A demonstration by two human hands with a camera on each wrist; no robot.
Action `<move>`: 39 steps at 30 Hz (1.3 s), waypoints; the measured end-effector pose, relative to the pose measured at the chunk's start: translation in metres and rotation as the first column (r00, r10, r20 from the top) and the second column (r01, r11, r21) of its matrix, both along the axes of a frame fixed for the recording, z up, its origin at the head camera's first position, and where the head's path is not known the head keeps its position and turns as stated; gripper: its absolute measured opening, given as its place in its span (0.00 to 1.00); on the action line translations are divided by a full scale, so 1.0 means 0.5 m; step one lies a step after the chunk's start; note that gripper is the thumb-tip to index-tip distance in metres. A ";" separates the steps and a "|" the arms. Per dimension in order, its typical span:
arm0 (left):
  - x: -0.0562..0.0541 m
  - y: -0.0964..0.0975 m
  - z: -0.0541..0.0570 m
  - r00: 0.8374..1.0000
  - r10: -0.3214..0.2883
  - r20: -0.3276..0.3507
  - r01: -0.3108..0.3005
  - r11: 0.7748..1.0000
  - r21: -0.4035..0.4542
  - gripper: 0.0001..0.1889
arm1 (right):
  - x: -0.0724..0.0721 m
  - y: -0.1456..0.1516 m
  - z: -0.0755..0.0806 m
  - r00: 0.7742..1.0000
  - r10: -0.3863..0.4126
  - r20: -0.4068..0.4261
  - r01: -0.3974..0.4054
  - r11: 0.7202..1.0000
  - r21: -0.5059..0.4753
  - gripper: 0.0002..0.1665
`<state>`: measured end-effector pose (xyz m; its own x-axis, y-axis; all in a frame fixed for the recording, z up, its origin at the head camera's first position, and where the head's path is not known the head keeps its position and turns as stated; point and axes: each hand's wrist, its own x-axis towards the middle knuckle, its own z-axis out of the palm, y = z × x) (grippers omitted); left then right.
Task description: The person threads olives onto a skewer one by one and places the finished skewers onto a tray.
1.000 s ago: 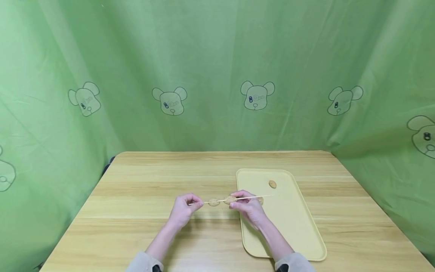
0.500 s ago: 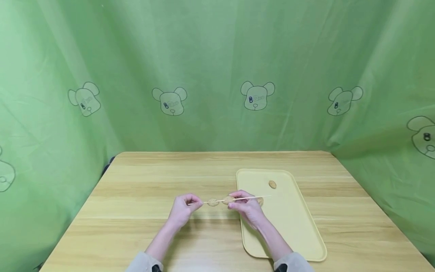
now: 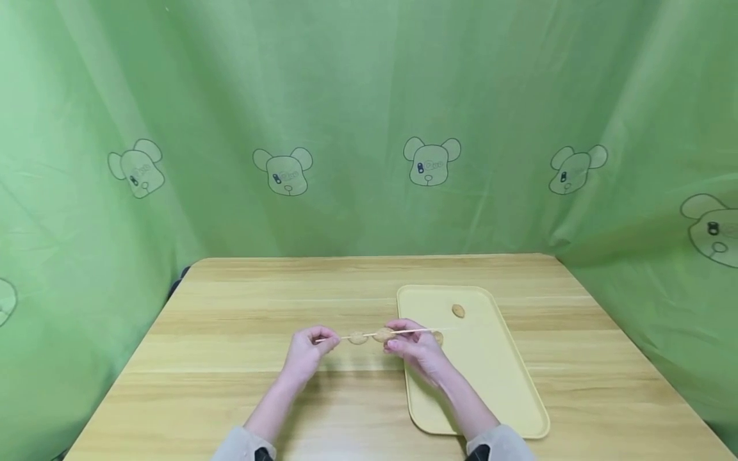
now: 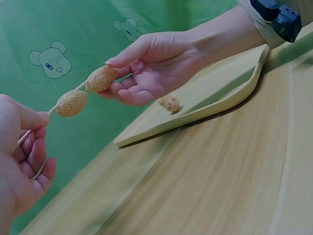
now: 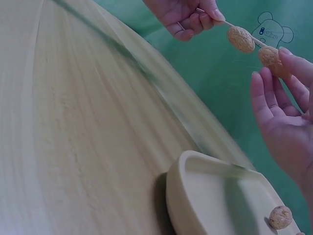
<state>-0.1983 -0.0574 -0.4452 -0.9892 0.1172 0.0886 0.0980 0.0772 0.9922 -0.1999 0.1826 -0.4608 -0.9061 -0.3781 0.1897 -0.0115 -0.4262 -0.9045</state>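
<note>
two tan pieces on a skewer, held between both hands

the left hand (image 3: pixel 305 356) pinches a thin, pale, straight wooden skewer (image 3: pixel 415 330) close to its left end, thumb and fingers pressed narrow on the stick, the remaining fingers loosely curled below; two tan, oval, wrinkle-surfaced pieces sit threaded on the skewer, the left oval piece (image 4: pixel 72 103) a little right of the left hand with a short bare bit of stick between, the right oval piece (image 4: pixel 100 79) just beside it across a small gap; the right hand (image 3: pixel 423 353) grips the right oval piece between thumb and fingers, and the skewer's bare right end runs past that hand, out above the tray; the skewer and its pieces are held up off the tabletop, roughly level from left to right.

a pale yellow rectangular tray (image 3: pixel 490 378) with a raised, rounded rim lies on the right of the light wood-grain tabletop (image 3: pixel 248 307), partly beneath the right hand and forearm; a loose tan piece (image 3: pixel 458 311) lies at its far side, and a second loose piece (image 3: pixel 439 337) is partly hidden by the right hand in the head view; a green curtain (image 3: pixel 357 77) printed with outlined animal heads hangs behind.
</note>
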 end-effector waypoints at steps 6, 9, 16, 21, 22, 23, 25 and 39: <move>0.000 -0.009 0.009 0.999 0.032 -0.014 -0.032 0.999 0.015 0.06 | -0.001 0.020 0.004 0.999 -0.025 -0.031 0.027 0.997 0.079 0.23; -0.001 -0.014 0.014 0.999 0.044 -0.015 -0.044 0.999 0.018 0.06 | -0.003 0.044 0.004 0.996 -0.070 -0.054 0.077 0.989 0.128 0.24; -0.002 -0.027 0.019 0.999 0.052 -0.013 -0.052 0.999 0.016 0.05 | -0.018 0.109 0.005 0.971 -0.211 -0.109 0.230 0.948 0.218 0.25; -0.001 -0.034 0.017 0.998 0.056 -0.009 -0.056 0.998 0.017 0.05 | -0.026 0.150 0.011 0.936 -0.333 -0.113 0.352 0.879 0.321 0.25; 0.000 -0.035 0.016 0.998 0.057 -0.010 -0.057 0.998 0.014 0.05 | -0.026 0.157 0.011 0.929 -0.354 -0.107 0.369 0.865 0.340 0.25; 0.000 -0.036 0.016 0.998 0.056 -0.010 -0.056 0.998 0.015 0.05 | -0.027 0.164 0.009 0.926 -0.363 -0.107 0.377 0.856 0.355 0.24; 0.001 -0.037 0.015 0.998 0.054 -0.012 -0.054 0.998 0.009 0.05 | -0.028 0.175 0.004 0.919 -0.380 -0.099 0.387 0.832 0.398 0.25; 0.006 -0.038 0.007 0.998 0.053 -0.024 -0.053 0.998 0.019 0.05 | -0.045 0.186 -0.021 0.951 -0.266 -0.156 0.297 0.654 0.696 0.29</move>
